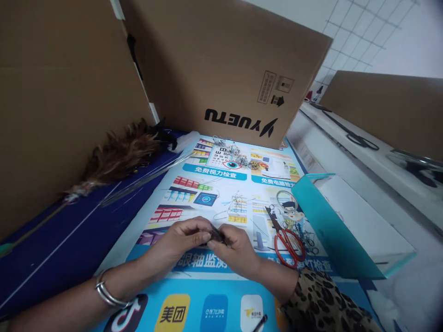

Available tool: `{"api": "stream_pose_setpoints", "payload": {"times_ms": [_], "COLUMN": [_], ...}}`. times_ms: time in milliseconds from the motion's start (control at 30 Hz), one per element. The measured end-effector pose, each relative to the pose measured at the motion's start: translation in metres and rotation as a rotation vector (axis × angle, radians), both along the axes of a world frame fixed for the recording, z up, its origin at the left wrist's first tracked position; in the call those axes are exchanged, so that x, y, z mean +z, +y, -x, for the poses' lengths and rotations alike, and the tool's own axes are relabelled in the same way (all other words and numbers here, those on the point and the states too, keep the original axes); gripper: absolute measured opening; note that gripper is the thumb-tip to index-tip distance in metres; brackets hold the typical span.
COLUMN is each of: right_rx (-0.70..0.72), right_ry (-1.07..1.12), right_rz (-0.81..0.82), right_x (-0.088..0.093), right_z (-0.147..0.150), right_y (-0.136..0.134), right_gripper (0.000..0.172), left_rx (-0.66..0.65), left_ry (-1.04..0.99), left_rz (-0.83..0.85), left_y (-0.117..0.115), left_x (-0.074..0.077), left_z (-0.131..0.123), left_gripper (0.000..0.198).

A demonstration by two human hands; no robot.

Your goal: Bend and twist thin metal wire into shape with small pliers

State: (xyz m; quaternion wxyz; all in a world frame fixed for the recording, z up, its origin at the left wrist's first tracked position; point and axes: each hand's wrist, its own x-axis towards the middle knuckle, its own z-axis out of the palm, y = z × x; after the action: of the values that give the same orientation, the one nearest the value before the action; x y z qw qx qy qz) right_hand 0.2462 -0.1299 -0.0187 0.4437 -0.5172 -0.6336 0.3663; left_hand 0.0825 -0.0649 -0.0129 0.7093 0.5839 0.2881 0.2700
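Okay, I'm watching the left hand (187,237) and right hand (237,251) pinching a small dark piece (217,234) between their fingers, just over the printed sheet (194,287). Thin wires (238,202) are lying beyond, red-handled scissors (285,239) are resting off to the right, a teal box (332,226) is sitting past those, and a cardboard panel (200,64) is standing behind.
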Motion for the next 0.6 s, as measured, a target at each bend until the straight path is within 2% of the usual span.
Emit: {"api": "stream_pose_setpoints", "payload": {"times_ms": [100, 233, 300, 433, 500, 600], "right_rx": [-0.008, 0.010, 0.027, -0.050, -0.061, -0.042], "right_ry": [0.031, 0.100, 0.126, 0.153, 0.070, -0.251], "right_rz": [0.021, 0.042, 0.047, 0.074, 0.069, -0.036], "right_x": [0.000, 0.003, 0.006, 0.010, 0.010, 0.007], "right_z": [0.000, 0.000, -0.001, -0.005, -0.009, -0.018], "right_y": [0.002, 0.000, -0.002, -0.002, 0.000, 0.006], "right_gripper": [0.027, 0.021, 0.024, 0.030, 0.030, 0.025], "left_rx": [0.039, 0.170, 0.220, 0.249, 0.262, 0.273], "left_ry": [-0.026, -0.084, -0.103, -0.122, -0.137, -0.140], "left_rz": [0.000, 0.133, 0.190, 0.223, 0.224, 0.226], "left_y": [-0.001, 0.002, 0.005, 0.009, 0.010, 0.010], "left_x": [0.001, 0.003, 0.003, 0.004, 0.004, 0.005], "left_z": [0.000, 0.001, 0.002, 0.002, 0.002, 0.003], "left_gripper": [0.010, 0.012, 0.015, 0.017, 0.018, 0.022]}}
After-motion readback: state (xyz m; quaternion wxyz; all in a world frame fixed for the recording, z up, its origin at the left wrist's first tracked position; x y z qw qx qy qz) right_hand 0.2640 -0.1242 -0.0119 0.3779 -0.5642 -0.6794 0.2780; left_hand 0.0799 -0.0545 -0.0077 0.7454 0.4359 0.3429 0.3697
